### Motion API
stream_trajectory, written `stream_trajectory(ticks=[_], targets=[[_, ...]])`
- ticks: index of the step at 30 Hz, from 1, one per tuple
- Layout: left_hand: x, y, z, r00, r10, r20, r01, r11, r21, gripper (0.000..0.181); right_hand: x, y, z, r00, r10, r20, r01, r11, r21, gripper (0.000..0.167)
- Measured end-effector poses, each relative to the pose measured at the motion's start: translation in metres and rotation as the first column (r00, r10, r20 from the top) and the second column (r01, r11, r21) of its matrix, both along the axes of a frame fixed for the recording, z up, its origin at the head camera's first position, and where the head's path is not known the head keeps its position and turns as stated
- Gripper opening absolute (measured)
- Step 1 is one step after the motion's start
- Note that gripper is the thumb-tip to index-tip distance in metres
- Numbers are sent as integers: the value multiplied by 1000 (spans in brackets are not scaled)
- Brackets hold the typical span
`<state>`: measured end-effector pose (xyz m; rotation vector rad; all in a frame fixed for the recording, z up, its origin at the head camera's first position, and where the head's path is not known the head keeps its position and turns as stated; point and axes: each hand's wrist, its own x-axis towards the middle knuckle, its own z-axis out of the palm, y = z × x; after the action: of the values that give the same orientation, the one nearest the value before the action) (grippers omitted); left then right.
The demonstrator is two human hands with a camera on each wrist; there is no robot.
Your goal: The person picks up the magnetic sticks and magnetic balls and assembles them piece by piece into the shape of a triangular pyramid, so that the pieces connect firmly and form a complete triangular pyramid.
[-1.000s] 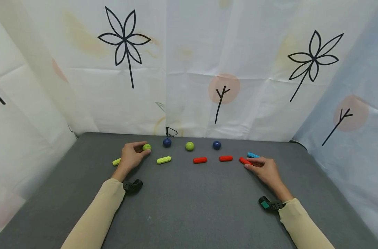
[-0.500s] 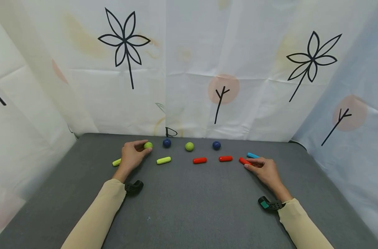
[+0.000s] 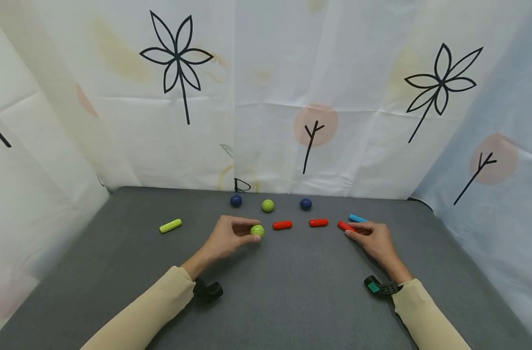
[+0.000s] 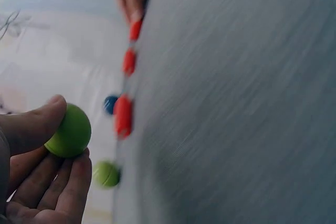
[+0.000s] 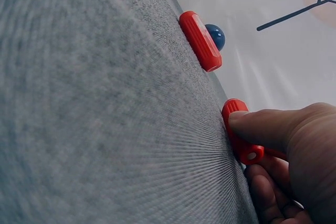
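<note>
My left hand pinches a green ball between thumb and fingers. In the left wrist view the ball appears raised off the cloth. A second green ball rests behind it. On the right, my right hand pinches a red ribbed cylinder, which lies on the table with the thumb over its side. Two more red cylinders, one in the middle and one further right, lie between my hands. Just behind my right fingers is a blue cylinder, partly covered.
Dark blue balls, one left and one right, stand near the back edge. A yellow-green cylinder lies at the left. The grey table meets a white patterned curtain at the back.
My left hand has carried the green ball from the back left towards the middle and nearer. It uncovers the left yellow-green cylinder and hides the other. My right hand stays put.
</note>
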<state>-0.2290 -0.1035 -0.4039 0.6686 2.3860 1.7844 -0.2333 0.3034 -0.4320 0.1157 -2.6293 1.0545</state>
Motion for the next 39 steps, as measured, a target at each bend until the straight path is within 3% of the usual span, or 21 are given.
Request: stream_trajectory(ticks=[4,9,16,21,25,39], targets=[[8,10,-12,995,-80,61,81,997,-19,39,0,0,1,1000,4,11,-4,1000,-8,32],[11,11,-22,989,-116,94,120,992,-40,38,-1,-1,1,1000,0,16,0,1000,-10,32],[12,11,-22,985,-136,110,142,988,-54,38,-1,-1,1,1000,-5,23,5,1000,-22,33],[14,12,-22,986,-151,76,157,984,-84,38,-1,-3,0,999,-18,31,19,1000,-22,34],[15,13,-22,987,-153,47,158,982,-103,38,-1,-2,0,999,-22,41,23,999,-21,35],[15,14,-24,989,-144,47,148,983,-109,38,-1,-2,0,999,-37,40,37,999,-13,33]])
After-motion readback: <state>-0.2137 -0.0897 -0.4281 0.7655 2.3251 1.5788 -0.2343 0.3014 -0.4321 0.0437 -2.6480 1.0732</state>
